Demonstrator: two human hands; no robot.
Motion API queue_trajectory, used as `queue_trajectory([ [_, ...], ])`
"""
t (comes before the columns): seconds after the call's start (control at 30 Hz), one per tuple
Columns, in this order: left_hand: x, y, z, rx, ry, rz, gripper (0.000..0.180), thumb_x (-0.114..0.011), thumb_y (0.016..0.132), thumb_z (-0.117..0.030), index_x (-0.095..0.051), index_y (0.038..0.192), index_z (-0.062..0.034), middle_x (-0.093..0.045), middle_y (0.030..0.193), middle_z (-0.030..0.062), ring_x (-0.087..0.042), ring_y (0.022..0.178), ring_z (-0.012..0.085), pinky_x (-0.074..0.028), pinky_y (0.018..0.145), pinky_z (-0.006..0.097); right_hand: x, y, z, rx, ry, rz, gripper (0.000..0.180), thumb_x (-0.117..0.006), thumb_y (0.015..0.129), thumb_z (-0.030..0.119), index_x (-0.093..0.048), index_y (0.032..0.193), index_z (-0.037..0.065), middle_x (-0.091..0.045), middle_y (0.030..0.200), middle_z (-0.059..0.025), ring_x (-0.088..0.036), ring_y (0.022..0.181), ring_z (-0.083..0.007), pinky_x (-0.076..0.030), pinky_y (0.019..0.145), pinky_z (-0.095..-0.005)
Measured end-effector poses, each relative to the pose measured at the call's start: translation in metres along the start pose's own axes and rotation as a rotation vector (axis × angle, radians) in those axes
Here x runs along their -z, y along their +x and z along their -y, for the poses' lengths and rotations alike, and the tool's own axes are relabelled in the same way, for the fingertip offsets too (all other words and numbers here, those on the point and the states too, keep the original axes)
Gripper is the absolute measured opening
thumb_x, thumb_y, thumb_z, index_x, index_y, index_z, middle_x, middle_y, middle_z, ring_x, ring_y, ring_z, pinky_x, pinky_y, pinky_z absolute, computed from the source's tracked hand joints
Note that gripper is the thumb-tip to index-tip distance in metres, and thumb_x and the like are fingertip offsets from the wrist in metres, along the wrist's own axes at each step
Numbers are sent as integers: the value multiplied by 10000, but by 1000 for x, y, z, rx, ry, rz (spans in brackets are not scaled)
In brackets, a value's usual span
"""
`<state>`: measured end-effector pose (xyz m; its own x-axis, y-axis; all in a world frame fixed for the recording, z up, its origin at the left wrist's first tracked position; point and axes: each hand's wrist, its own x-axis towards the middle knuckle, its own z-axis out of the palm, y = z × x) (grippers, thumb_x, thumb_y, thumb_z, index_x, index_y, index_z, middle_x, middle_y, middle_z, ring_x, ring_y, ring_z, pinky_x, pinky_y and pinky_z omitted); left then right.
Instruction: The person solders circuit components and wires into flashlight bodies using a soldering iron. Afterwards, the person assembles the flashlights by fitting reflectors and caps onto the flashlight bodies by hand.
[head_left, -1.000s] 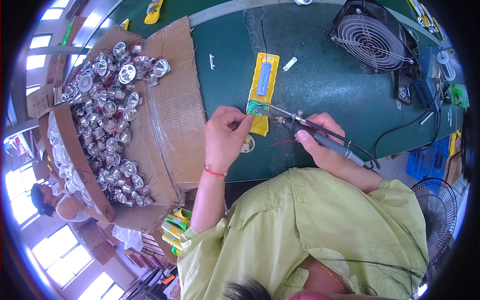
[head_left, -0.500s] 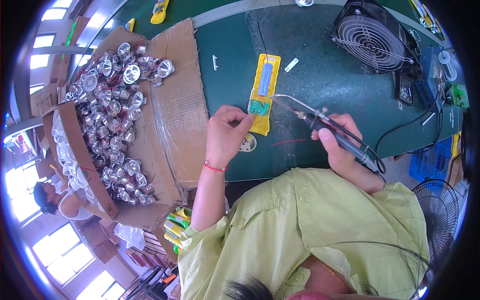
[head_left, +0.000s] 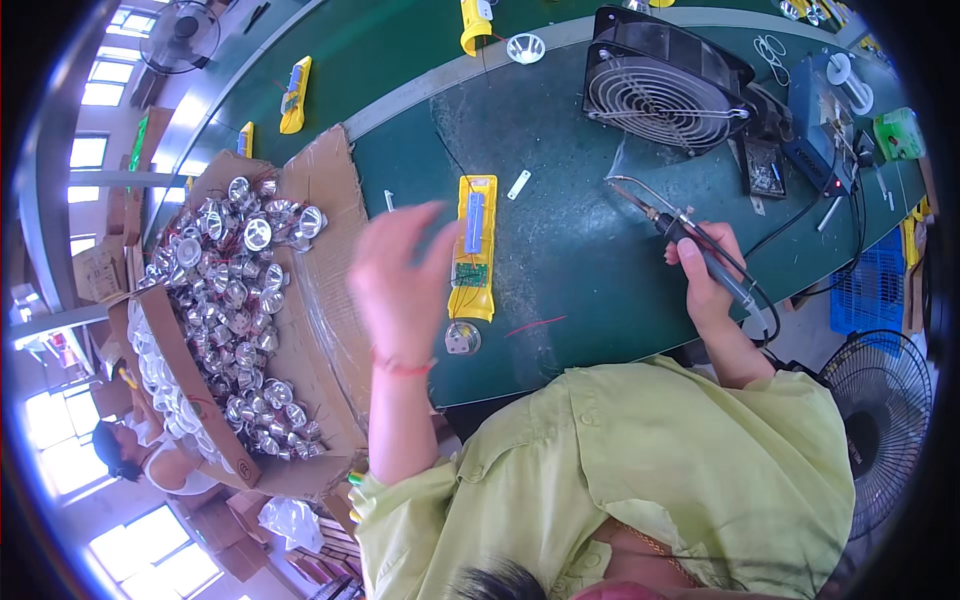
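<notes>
My left hand [head_left: 400, 275] is raised and blurred above the green bench, fingers spread and holding nothing, between the cardboard box [head_left: 330, 330] and a yellow flashlight housing [head_left: 475, 245]. The housing lies open with a small green circuit board and red wires at its near end. A small silver reflector [head_left: 462, 338] sits just below it. My right hand [head_left: 705, 275] grips a black-handled soldering iron [head_left: 680, 230], its tip pointing up-left, well to the right of the housing.
The cardboard box holds several silver reflectors [head_left: 235, 290] with wires. A black fan [head_left: 665, 85] stands at the back right, a blue soldering station [head_left: 830, 110] beside it. More yellow housings [head_left: 293, 95] lie further along the bench. Another person [head_left: 140, 455] sits at lower left.
My left hand let go of the housing and rose toward the left, fingers opening. My right hand drew the soldering iron away to the right.
</notes>
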<state>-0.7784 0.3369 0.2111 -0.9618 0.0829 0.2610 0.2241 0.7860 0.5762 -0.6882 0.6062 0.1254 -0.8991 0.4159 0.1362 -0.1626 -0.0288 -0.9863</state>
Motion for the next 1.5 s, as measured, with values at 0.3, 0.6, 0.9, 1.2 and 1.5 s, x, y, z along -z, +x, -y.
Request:
queue_trajectory([
  [0.3,-96,60,-13,-120,351,515,176,-661,749,-156,-582,827,-19,-634,822,158,-616,805,324,-491,706,394,7,0,1,8,51,54,161,-591,828,47,-477,923,-13,-573,788,-99,-577,692,-118,-492,628,-254],
  [0.6,-36,25,-31,47,-257,175,203,-592,788,-15,-645,984,-28,-660,796,102,-647,745,177,-506,629,282,10,0,-6,-81,140,29,159,-597,822,54,-477,906,-8,-584,775,-102,-580,672,-120,-496,627,-255],
  [0.9,-30,44,48,497,-535,84,163,-639,818,-108,-641,901,32,-646,770,64,-618,715,109,-477,572,204,3,1,-6,-110,96,82,171,-607,821,66,-480,907,-10,-601,773,-103,-584,678,-116,-491,633,-248],
  [1.2,-60,52,51,458,-312,263,216,-694,775,-166,-654,822,41,-634,710,53,-549,625,79,-448,592,217,2,2,-5,-85,38,47,148,-578,832,84,-489,906,-9,-588,768,-99,-573,643,-118,-496,606,-248],
  [1.5,-53,59,42,336,34,231,262,-720,761,-201,-618,881,8,-604,706,19,-532,607,95,-434,567,234,0,3,-6,-109,75,68,174,-616,815,71,-493,904,-13,-604,763,-90,-582,686,-108,-480,633,-241],
])
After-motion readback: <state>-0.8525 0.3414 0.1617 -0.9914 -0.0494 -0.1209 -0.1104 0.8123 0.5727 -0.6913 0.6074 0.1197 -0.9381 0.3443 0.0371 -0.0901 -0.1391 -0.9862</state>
